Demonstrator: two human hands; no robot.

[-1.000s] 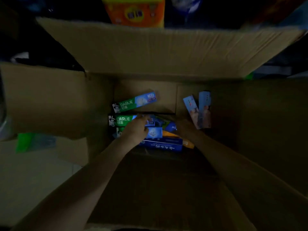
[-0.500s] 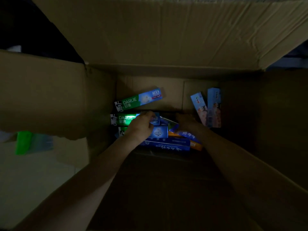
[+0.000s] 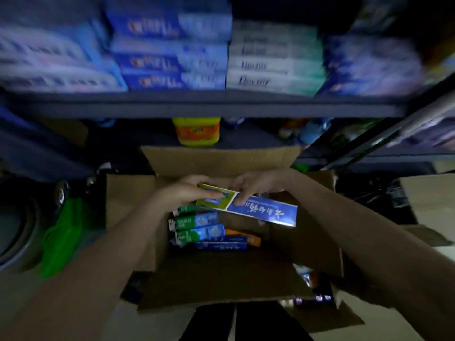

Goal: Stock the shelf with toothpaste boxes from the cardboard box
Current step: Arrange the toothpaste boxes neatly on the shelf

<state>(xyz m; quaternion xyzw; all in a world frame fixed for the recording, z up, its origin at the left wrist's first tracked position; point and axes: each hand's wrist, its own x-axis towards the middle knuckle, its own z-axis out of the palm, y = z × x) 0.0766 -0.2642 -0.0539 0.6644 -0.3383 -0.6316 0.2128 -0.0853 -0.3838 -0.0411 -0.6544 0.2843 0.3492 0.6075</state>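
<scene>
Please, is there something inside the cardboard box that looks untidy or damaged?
Nothing looks damaged. The toothpaste boxes left in the cardboard box lie in a loose, slightly skewed pile, with an orange box poking out at an angle. Both hands hold a blue-and-green box above them.

Blue, green and brown in dim light

The held toothpaste box (image 3: pixel 248 207) is blue with white script and a yellow-green end; green-and-blue boxes (image 3: pixel 197 227) lie in the brown cardboard box (image 3: pixel 221 158); far yellow bottle (image 3: pixel 196 131), orange label.

a yellow jug with an orange label (image 3: pixel 196 131) stands beyond the grip, under the shelf board. a green bag (image 3: pixel 61 232) lies well left, beside a dark round object (image 3: pixel 14 232).
</scene>
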